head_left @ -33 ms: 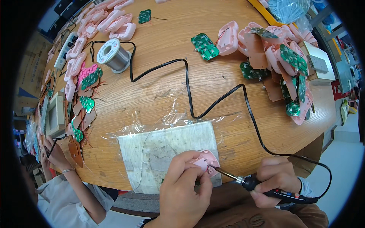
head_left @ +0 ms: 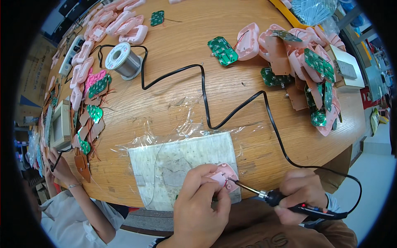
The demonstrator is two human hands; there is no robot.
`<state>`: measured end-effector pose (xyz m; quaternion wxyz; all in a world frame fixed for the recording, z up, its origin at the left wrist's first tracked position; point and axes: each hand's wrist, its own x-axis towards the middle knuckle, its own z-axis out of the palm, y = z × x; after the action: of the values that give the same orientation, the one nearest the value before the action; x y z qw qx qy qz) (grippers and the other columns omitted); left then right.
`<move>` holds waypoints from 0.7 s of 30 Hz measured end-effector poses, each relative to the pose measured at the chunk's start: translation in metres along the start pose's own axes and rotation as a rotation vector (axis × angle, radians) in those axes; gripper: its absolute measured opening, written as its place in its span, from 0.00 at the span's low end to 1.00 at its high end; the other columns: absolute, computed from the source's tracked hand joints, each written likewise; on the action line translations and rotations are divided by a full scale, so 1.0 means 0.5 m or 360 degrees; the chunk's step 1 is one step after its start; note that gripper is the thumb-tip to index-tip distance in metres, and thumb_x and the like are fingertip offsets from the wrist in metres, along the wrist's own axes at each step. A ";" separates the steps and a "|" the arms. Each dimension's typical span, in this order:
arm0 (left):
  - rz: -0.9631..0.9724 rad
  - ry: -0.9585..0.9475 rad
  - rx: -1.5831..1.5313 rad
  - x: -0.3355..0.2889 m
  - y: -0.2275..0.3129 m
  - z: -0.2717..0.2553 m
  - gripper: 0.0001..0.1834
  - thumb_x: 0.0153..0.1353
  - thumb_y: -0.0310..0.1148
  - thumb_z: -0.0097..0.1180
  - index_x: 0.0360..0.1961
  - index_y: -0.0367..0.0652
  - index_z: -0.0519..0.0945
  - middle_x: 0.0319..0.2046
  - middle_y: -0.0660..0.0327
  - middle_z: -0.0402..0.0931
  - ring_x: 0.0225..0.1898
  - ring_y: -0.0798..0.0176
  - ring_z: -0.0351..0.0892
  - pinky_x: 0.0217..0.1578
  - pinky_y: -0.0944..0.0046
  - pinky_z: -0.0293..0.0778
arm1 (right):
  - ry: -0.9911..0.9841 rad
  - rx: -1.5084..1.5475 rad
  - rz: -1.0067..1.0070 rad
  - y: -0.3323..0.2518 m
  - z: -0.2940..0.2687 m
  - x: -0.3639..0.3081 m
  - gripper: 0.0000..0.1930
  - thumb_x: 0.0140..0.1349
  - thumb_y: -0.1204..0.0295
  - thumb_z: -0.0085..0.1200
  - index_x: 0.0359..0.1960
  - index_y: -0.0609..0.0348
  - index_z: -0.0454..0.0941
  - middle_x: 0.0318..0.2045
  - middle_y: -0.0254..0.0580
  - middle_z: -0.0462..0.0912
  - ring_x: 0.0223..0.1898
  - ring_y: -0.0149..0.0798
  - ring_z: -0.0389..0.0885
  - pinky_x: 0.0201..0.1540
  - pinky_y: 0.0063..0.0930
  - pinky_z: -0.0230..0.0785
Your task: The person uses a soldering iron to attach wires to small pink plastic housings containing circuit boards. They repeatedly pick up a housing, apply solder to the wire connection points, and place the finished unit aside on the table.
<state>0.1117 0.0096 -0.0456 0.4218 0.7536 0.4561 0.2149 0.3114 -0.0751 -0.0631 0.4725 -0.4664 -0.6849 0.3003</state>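
Note:
My left hand (head_left: 202, 202) pinches a pink plastic shell (head_left: 228, 170) with thumb and fingers, over the lower right of a stained pale mat (head_left: 142, 161). A white part (head_left: 217, 177) sits in the shell beside the fingertips, and a thin reddish wire shows near it. My right hand (head_left: 301, 192) grips a black soldering iron (head_left: 273, 199) by its handle, where a small red light glows. The iron's metal tip points left into the shell, close to the wire; whether it touches cannot be made out. The fingers hide the shell's left part.
A solder spool (head_left: 123, 62) stands at the upper left. The iron's black cable (head_left: 204, 95) zigzags across the table. Pink shells and green circuit boards (head_left: 319, 64) pile up at the right; more boards (head_left: 99, 85) lie left. Another person's hand (head_left: 62, 167) works at the left edge.
The soldering iron's tip has shifted very slightly within the shell, and the red light on its handle shows more brightly. My left hand stays in place.

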 end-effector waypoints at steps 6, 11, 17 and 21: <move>0.0005 -0.0024 0.0012 0.003 0.003 -0.002 0.02 0.46 0.18 0.57 0.24 0.31 0.76 0.40 0.51 0.75 0.36 0.54 0.77 0.34 0.64 0.73 | 0.0152 0.0045 0.0064 -0.002 -0.006 -0.003 0.11 0.42 0.78 0.63 0.26 0.56 0.73 0.14 0.34 0.68 0.12 0.34 0.63 0.14 0.26 0.51; 0.0007 -0.0023 0.0033 0.006 0.005 -0.004 0.02 0.46 0.18 0.57 0.24 0.31 0.76 0.40 0.51 0.75 0.35 0.54 0.76 0.33 0.64 0.72 | 0.0162 0.0077 0.0076 0.003 -0.001 -0.007 0.11 0.42 0.78 0.63 0.27 0.56 0.72 0.14 0.34 0.69 0.12 0.34 0.63 0.13 0.26 0.51; 0.0000 -0.0036 0.0053 0.008 0.006 -0.004 0.03 0.46 0.18 0.57 0.24 0.31 0.76 0.39 0.51 0.74 0.33 0.54 0.75 0.31 0.63 0.72 | 0.0171 0.0064 0.0041 0.007 -0.001 -0.006 0.12 0.41 0.78 0.63 0.27 0.56 0.72 0.14 0.34 0.69 0.12 0.33 0.63 0.13 0.25 0.50; -0.0063 -0.0017 0.0057 0.010 0.008 0.002 0.04 0.45 0.18 0.57 0.22 0.31 0.74 0.37 0.51 0.73 0.31 0.54 0.74 0.31 0.62 0.71 | 0.0166 0.0067 0.0039 0.007 0.000 -0.005 0.12 0.41 0.78 0.64 0.27 0.56 0.73 0.14 0.34 0.69 0.12 0.33 0.63 0.13 0.25 0.50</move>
<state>0.1170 0.0127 -0.0431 0.4148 0.7529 0.4726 0.1943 0.3129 -0.0759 -0.0672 0.5137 -0.4797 -0.6470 0.2957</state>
